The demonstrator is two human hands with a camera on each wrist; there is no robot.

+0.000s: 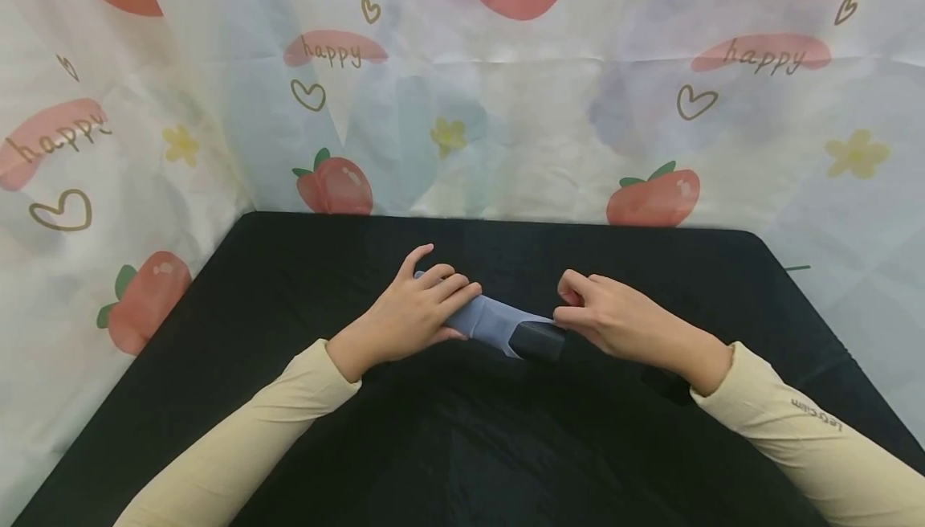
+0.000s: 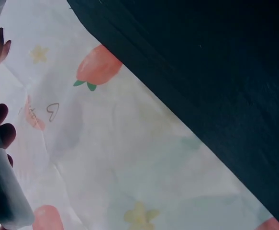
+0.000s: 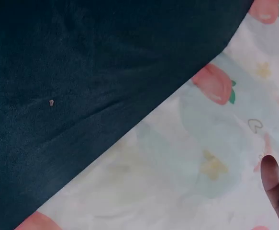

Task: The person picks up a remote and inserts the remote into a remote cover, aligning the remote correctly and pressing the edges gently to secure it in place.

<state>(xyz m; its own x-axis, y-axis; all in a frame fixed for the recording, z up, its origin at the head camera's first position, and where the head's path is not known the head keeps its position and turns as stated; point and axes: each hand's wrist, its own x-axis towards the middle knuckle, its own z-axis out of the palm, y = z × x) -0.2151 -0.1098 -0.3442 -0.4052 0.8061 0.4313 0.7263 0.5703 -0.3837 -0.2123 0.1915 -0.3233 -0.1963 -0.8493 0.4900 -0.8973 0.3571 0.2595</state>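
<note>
A long blue-grey sleeve (image 1: 497, 323) is held above the black table in the head view, slanting down to the right. From its right end a smooth black piece (image 1: 538, 342) shows in a curved opening. My left hand (image 1: 410, 312) grips the sleeve's left part, index finger raised. With curled fingers, my right hand (image 1: 623, 320) pinches the upper corner at the opening. In the left wrist view the sleeve (image 2: 10, 191) runs down the left edge, with fingertips (image 2: 5, 135) around it. Only some fingers (image 3: 273, 179) of the right hand appear in the right wrist view.
A dark object (image 1: 666, 385) lies on the black tablecloth (image 1: 506, 447) below my right wrist. A small pale speck (image 3: 51, 102) is on the cloth in the right wrist view. Behind and beside the table hangs a patterned curtain (image 1: 520, 141).
</note>
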